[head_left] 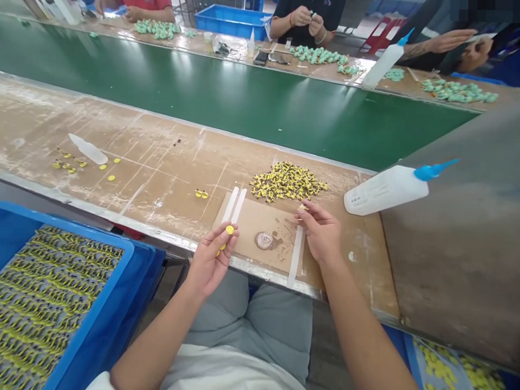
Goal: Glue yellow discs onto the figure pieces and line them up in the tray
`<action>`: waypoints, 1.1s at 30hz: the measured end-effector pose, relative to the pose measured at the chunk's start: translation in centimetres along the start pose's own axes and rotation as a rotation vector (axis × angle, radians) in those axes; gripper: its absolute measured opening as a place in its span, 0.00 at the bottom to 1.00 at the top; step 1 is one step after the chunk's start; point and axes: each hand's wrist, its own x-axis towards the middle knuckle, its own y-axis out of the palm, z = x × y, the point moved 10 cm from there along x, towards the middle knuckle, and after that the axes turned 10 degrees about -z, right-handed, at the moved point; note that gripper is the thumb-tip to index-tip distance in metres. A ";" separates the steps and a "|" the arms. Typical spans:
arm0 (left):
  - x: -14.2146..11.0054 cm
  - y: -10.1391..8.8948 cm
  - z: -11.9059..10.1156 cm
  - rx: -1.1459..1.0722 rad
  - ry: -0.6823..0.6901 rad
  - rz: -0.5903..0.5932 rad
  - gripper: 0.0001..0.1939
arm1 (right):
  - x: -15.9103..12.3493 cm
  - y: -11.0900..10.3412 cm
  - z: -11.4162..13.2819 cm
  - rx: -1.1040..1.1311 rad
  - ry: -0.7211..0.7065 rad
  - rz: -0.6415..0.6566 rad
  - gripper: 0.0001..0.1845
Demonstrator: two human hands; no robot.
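Note:
My left hand (213, 256) is closed around small round yellow discs (230, 230), one held up at the fingertips and more lower in the palm. My right hand (321, 228) pinches a small piece with some yellow on it (303, 207); its exact shape is too small to tell. Between the hands lies a taped sheet of cardboard (253, 217) bearing a round whitish, wet-looking blob (264, 240). Just behind the cardboard spreads a pile of small yellow-and-dark pieces (286, 181). Two yellow discs with dark tips (201, 194) rest left of the cardboard.
A white bottle with a blue nozzle (388, 189) leans at right beside a metal panel (467, 225). Another bottle (88, 149) lies at left. Blue trays (128, 253) of yellow pieces flank me. Beyond the green belt (246, 103), co-workers handle small pieces near mint-green piles (318, 55).

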 end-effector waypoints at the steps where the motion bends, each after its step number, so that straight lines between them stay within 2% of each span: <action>1: 0.3 0.2 0.1 0.001 0.003 0.000 0.10 | -0.4 0.2 -0.2 0.038 0.045 0.013 0.21; 4: 1.2 0.6 0.2 0.003 0.017 0.003 0.10 | -1.4 0.3 -0.6 0.096 0.095 0.014 0.19; 8: 2.1 1.3 0.3 -0.008 0.039 0.038 0.10 | -3.0 -0.5 -0.5 0.006 -0.008 -0.017 0.16; 12: 2.7 1.6 0.8 0.000 0.046 0.064 0.11 | -5.3 -0.5 1.4 -0.162 -0.283 -0.024 0.12; 15: 2.9 1.7 1.0 0.012 0.068 0.079 0.12 | -7.4 1.3 3.6 -0.214 -0.533 0.096 0.11; 18: 2.8 1.9 1.1 0.024 0.088 0.120 0.12 | -8.7 3.0 4.8 -0.250 -0.694 0.216 0.11; 21: 2.7 2.1 1.1 0.027 0.092 0.153 0.12 | -8.9 3.5 5.1 -0.277 -0.740 0.233 0.10; 33: 2.7 2.2 1.4 0.024 0.072 0.179 0.12 | -9.6 4.1 5.0 -0.318 -0.828 0.279 0.16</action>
